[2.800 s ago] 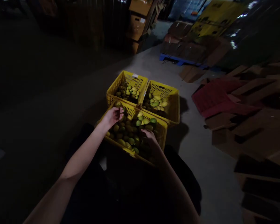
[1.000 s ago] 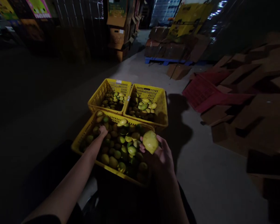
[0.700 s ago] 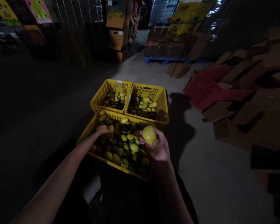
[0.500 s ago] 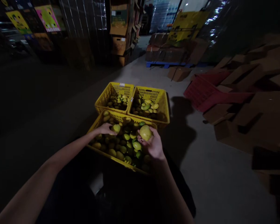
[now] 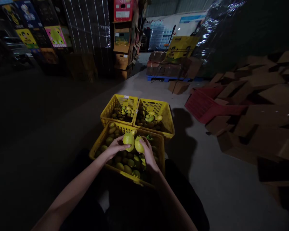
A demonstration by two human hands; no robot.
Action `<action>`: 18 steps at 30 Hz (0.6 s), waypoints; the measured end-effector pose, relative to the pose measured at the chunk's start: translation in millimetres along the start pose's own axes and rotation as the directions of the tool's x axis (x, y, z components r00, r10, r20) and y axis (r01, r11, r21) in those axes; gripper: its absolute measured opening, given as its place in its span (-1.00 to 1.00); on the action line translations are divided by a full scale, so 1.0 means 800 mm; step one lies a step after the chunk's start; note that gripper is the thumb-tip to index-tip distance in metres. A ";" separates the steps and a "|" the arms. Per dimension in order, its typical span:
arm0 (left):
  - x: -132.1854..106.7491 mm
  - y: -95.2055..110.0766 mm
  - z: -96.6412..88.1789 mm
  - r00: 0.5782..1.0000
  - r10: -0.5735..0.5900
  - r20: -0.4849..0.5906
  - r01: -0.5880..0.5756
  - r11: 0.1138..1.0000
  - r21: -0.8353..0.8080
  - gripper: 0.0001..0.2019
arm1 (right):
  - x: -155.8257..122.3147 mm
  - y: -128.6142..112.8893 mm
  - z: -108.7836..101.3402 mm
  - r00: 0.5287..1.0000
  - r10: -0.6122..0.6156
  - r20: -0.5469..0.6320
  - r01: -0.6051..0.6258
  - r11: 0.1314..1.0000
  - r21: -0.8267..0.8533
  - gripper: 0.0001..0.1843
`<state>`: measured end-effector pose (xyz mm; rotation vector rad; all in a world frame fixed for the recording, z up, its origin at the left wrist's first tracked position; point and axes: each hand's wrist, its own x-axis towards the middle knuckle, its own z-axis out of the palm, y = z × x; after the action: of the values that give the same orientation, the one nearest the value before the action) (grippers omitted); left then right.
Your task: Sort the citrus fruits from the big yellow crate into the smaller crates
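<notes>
My left hand (image 5: 115,147) is closed around a large yellow-green lemon (image 5: 128,141), thumb across its lower side. Close to its right, my right hand (image 5: 148,152) grips another lemon (image 5: 139,144), fingers over its right side. Both lemons are held above the front yellow crate (image 5: 103,130), side by side with little or no gap between them. Inside that crate lie many lemons (image 5: 127,169), some yellow and some greener, partly hidden by my hands and in shadow.
Behind the front crate stand a left rear yellow crate (image 5: 106,107) and a right rear yellow crate (image 5: 168,117), both holding lemons. A red crate (image 5: 202,107) lies among cardboard boxes (image 5: 260,118) on the right. Farther back are a loaded blue pallet (image 5: 166,78) and stacked cartons (image 5: 121,61).
Both hands have come together over the front crate, the left moving right and the right moving left, each with a lemon. The view has tilted up, so the crates sit lower.
</notes>
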<state>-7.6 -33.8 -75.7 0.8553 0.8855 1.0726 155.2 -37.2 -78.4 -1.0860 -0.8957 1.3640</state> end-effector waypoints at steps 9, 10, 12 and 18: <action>-0.008 0.009 0.008 0.931 0.317 0.182 -0.356 0.899 0.255 -0.34 | 0.002 0.020 0.005 0.969 -0.224 -0.100 0.228 0.973 0.036 -0.63; -0.008 0.010 0.007 0.908 0.353 0.228 -0.409 0.864 0.292 -0.37 | 0.000 0.021 0.004 0.952 -0.293 -0.086 0.296 0.955 0.017 -0.63; -0.007 0.009 0.005 0.872 0.388 0.300 -0.476 0.815 0.331 -0.41 | -0.004 0.022 0.002 0.902 -0.429 -0.057 0.427 0.903 -0.046 -0.64; -0.006 0.002 0.002 0.838 0.376 0.395 -0.512 0.791 0.335 -0.49 | -0.013 0.025 -0.001 0.797 -0.599 -0.077 0.575 0.791 -0.208 -0.63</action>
<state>-7.7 -38.0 -73.2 1.6296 0.6675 1.1195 149.6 -49.1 -96.2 -0.9056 -1.1469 0.6866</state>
